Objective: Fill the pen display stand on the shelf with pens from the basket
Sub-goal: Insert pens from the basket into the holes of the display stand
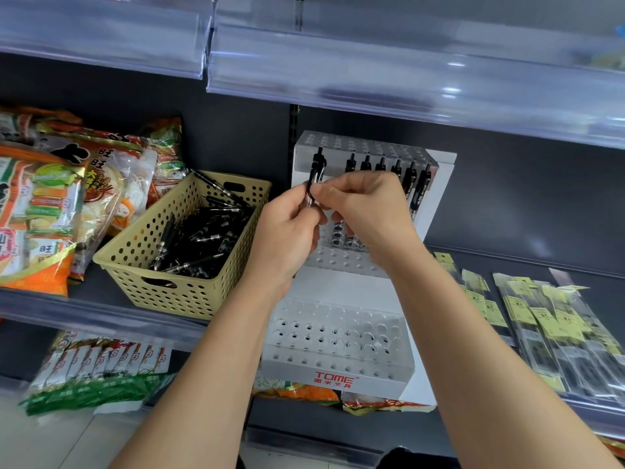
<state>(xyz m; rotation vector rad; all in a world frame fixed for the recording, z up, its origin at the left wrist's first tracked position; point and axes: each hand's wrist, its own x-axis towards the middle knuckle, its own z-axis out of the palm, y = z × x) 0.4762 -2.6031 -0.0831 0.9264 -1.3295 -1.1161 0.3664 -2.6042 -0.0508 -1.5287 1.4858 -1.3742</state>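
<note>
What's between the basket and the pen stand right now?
Head view: only the left hand, gripping a pen; nothing else sits there.

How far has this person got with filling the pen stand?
Early on. Done: a row of pens stands in the display stand's top tier. In hand: the left hand and right hand grip loose pens. Left: the lower tiers' holes look mostly empty, and the basket holds many.

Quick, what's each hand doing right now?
Left hand: fingers curled round a black pen.
Right hand: fingers pinch the same pen.
</note>
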